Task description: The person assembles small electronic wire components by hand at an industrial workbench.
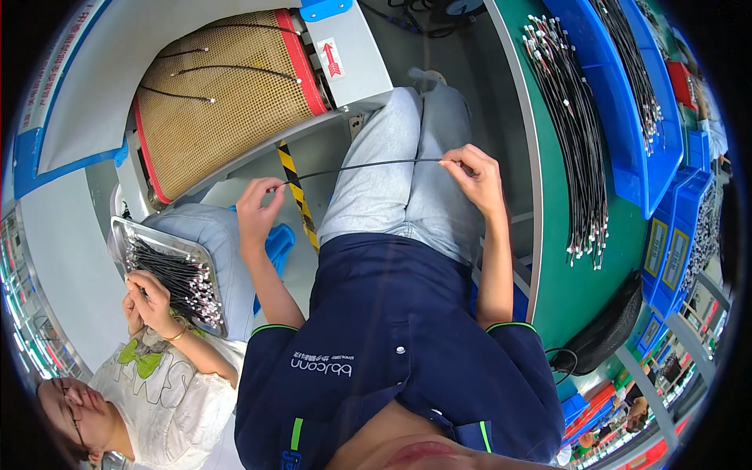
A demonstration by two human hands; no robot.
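Observation:
A thin black cable [368,164] stretches nearly straight across above my lap. At one end, the fingertips of my left hand [260,210] are pinched on it. My right hand [478,178] grips the other end between thumb and fingers. Both tips are mostly hidden by the fingers. Ahead and to the left, several loose black cables with small white connectors, one of them a longer cable [235,69], lie on a tan mesh conveyor belt [227,117] with red edges. To my right, a large bundle of similar cables [568,141] rests on a green tabletop [517,23].
At my left sits a co-worker [168,392], hands raised beside a metal tray [117,223] full of cables. Blue bins [619,102] stand along the green table's far side, with a black pouch [607,325] near its closer end. A striped yellow-black strip [301,204] runs below the cable.

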